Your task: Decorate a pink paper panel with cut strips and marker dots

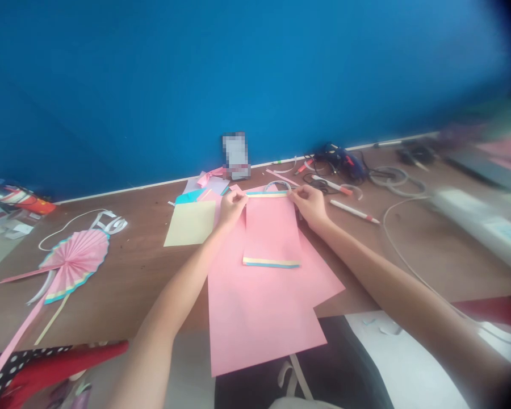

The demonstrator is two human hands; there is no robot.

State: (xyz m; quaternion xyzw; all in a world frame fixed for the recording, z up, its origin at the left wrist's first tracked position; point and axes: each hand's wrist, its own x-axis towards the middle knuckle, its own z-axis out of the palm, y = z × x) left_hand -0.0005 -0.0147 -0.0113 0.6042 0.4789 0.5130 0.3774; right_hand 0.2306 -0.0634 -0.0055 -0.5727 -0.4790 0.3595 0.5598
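A small pink paper sheet [271, 230] with yellow-and-blue striped bands at its far and near edges lies on top of larger pink sheets [255, 309] on the brown table [153, 267]. My left hand [232, 205] pinches the sheet's far left corner, fingers closed on it. My right hand [309, 203] pinches its far right corner the same way. Both arms reach forward from the near edge.
A yellow sheet [191, 222] and blue paper [189, 196] lie left of my hands. A pink pleated paper fan [74, 261] with white strips lies at the far left. Pens [353, 211], a glue gun [343, 159], cables [398, 250] and a white power strip [481, 224] are on the right.
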